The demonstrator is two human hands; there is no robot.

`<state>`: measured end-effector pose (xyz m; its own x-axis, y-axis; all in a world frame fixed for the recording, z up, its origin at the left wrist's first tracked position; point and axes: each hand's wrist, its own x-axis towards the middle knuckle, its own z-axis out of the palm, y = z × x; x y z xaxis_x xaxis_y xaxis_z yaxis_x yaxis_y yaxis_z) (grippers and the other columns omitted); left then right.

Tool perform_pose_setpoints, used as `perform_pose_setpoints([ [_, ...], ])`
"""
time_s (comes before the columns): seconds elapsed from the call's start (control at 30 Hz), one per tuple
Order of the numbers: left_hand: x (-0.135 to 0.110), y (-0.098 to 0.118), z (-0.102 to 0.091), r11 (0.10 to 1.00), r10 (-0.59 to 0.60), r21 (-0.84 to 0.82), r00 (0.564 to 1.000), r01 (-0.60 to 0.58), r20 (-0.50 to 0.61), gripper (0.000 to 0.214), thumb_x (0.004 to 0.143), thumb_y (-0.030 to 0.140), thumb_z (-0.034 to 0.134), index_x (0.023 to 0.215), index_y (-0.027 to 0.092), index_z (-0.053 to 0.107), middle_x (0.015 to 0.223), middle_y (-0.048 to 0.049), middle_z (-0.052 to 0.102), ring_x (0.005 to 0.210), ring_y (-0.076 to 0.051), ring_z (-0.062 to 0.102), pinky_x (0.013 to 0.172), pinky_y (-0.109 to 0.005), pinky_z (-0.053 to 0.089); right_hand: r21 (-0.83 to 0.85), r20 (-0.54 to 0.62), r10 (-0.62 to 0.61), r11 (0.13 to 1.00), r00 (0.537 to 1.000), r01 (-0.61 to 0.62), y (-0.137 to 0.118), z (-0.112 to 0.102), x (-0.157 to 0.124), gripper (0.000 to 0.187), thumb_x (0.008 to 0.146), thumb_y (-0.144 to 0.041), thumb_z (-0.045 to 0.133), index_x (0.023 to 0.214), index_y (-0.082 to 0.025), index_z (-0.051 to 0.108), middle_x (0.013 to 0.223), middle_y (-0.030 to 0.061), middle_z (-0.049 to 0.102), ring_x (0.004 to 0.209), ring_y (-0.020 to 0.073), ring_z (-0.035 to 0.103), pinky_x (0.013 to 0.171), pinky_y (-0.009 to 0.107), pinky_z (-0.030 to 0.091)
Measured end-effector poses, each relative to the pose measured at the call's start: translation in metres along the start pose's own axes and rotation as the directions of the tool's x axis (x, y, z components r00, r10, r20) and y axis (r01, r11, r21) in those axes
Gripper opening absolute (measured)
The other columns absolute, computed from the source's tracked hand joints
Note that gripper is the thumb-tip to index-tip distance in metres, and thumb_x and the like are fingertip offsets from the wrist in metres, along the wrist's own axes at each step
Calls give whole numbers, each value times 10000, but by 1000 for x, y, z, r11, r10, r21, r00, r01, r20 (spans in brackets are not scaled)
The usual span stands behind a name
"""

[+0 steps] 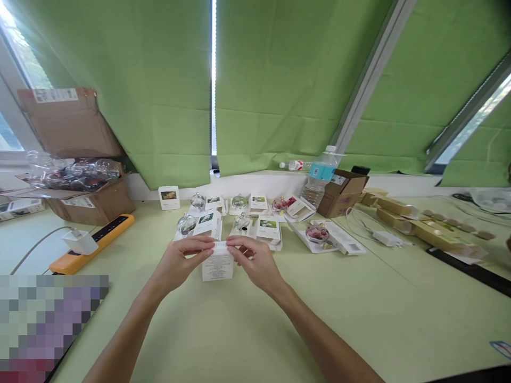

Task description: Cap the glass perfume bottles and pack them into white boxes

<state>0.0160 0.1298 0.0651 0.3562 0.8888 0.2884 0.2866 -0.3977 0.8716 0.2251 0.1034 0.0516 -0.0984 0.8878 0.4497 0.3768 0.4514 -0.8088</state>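
A small white box (217, 264) with fine print on its front stands on the pale green table (359, 298) right before me. My left hand (181, 260) pinches the box's top edge from the left, fingers closed on it. My right hand (255, 259) pinches the same top edge from the right. Just behind the box lie several small glass globes (186, 223) and white picture boxes (268, 227), some open.
An orange power strip (93, 242) with a white plug lies at the left. Cardboard boxes (90, 199) hold plastic at far left. A water bottle (319, 178) and a brown box (343, 194) stand at the back. Long flat boxes (431, 231) and a white charger cable (379, 234) lie right.
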Motion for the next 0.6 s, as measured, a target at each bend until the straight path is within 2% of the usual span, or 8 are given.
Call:
perform_pose_setpoints([
  [0.2,0,2,-1,1000,-2,-22,1000,3,30,233,811,415,617,934,274,756,1151,-31,688,1119,-262,597,912,-380,527,-17,-4,-10,1000,1000,10,-1,0,-1,206,859,-362,573,912,-216,709,1084,77,683,820,197,647,625,301,538],
  [0.3,0,4,-2,998,-12,-60,998,15,55,242,840,417,581,913,265,754,1167,-31,684,1121,-254,596,906,-347,511,6,-4,26,1000,1000,-26,-2,0,-1,227,872,-382,554,893,-213,703,1088,74,676,762,177,634,606,293,539],
  [0.4,0,6,-3,992,-70,-103,996,76,60,266,838,419,585,998,257,723,1112,-34,711,1051,-245,632,882,-338,502,78,-11,86,993,996,-85,-1,1,0,239,862,-401,558,889,-217,707,1096,66,665,689,149,610,571,278,541],
  [0.5,1,6,-3,978,-154,-130,985,163,77,342,833,435,585,1109,251,672,1091,-38,717,1008,-243,650,869,-343,491,173,-7,183,969,983,-179,3,3,1,256,832,-405,593,966,-209,688,880,53,684,611,137,584,536,273,546],
  [0.6,1,5,-3,963,-215,-144,971,229,108,394,843,460,559,1161,244,647,1104,-44,709,1036,-260,637,888,-370,469,273,34,275,922,961,-274,7,4,1,318,815,-405,609,1049,-192,643,668,7,617,561,134,571,501,267,543],
])
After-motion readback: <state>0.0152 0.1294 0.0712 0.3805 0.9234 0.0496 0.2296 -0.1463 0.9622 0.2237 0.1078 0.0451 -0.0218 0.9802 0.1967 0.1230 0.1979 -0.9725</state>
